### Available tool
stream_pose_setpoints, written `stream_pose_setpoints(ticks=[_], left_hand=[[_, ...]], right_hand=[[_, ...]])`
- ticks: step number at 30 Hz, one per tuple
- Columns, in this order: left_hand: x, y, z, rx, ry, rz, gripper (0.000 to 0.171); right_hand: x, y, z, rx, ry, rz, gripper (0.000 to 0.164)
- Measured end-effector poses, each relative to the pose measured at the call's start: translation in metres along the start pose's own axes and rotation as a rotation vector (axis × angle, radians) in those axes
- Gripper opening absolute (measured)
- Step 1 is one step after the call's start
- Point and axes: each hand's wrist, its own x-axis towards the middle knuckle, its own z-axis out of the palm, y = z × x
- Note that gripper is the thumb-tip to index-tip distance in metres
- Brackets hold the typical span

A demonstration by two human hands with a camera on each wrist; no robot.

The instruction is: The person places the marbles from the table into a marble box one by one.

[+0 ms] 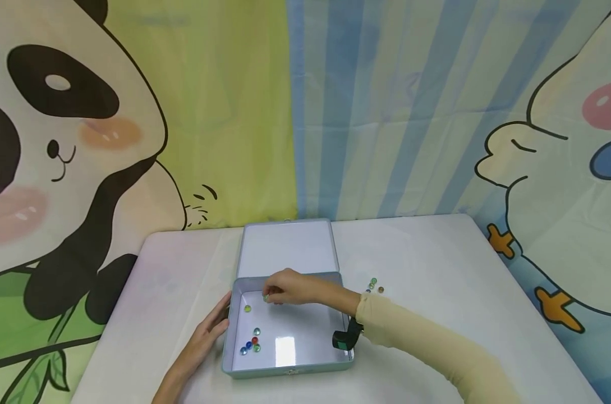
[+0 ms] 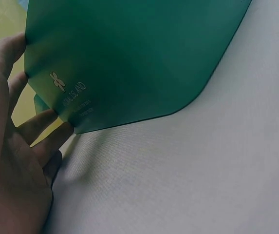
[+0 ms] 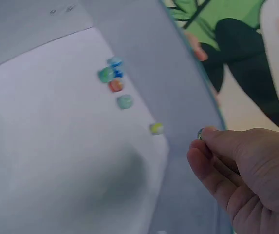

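Note:
A shallow metal box (image 1: 330,367) stands on the table with its lid laid back. Over its far left part, my right hand (image 1: 290,287) pinches a small glass marble (image 3: 200,134) between thumb and index finger. Inside, a yellow-green marble (image 1: 247,308) lies near the left wall. A loose cluster of several marbles sits at the front left, among them a red marble (image 1: 255,340) and a blue marble (image 1: 249,345). My left hand (image 1: 204,336) touches the box's left outer side with extended fingers; the left wrist view shows that green side (image 2: 120,58) with printed lettering.
Several more marbles (image 1: 373,280) lie on the white table (image 1: 426,264) to the right of the box. The lid (image 1: 287,247) leans back behind the box. Printed curtains (image 1: 244,112) hang along the table's far edge.

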Motion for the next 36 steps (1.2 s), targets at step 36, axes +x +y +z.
stream_pose_setpoints(ticks=[36], left_hand=[[0.0,-0.001,0.001,-0.001,-0.011,0.002,0.057]], right_hand=[[0.038,0.018,0.041,-0.071,-0.095,0.106,0.01]])
